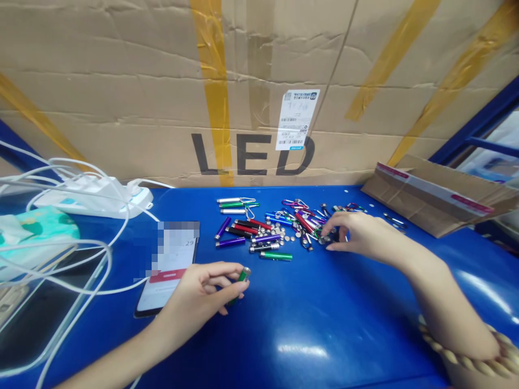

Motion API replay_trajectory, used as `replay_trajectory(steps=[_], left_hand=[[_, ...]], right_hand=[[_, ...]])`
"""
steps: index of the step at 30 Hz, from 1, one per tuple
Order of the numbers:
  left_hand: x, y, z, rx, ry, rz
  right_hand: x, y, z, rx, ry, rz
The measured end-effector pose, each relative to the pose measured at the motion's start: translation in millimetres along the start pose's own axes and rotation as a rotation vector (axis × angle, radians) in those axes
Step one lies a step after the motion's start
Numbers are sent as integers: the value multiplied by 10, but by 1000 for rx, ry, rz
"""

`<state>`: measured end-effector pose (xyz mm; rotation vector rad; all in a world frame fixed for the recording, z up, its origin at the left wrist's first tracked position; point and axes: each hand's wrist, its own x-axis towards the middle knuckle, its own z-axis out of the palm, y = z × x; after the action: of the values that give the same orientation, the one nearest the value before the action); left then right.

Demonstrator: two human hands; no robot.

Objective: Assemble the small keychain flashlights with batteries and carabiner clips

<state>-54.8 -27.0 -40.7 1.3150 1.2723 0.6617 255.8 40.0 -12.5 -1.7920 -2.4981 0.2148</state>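
okay, we're gripping a green torch (242, 277) in our left hand (198, 300), fingers closed round it, its long axis pointing up-right toward the pile (267, 229) on the table (324, 324). our right hand (359, 235) is touching the pile's right edge, fingers curled; we're not seeing whether it's pinching anything.

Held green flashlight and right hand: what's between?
Head view: one loose green flashlight lies on the blue table between them; the rest is bare tabletop.
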Motion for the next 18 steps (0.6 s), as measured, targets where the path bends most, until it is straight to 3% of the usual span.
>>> replay_trajectory(steps=[7,13,18], left_hand=[[7,2,2,-17,24,-4],[3,19,12,-20,38,-23],[-3,1,4,-22,20,-29]], right_hand=[[-14,-67,26,-5,-46,-19],[-18,35,62,-39,10,-14],[58,6,172,5,9,-101]])
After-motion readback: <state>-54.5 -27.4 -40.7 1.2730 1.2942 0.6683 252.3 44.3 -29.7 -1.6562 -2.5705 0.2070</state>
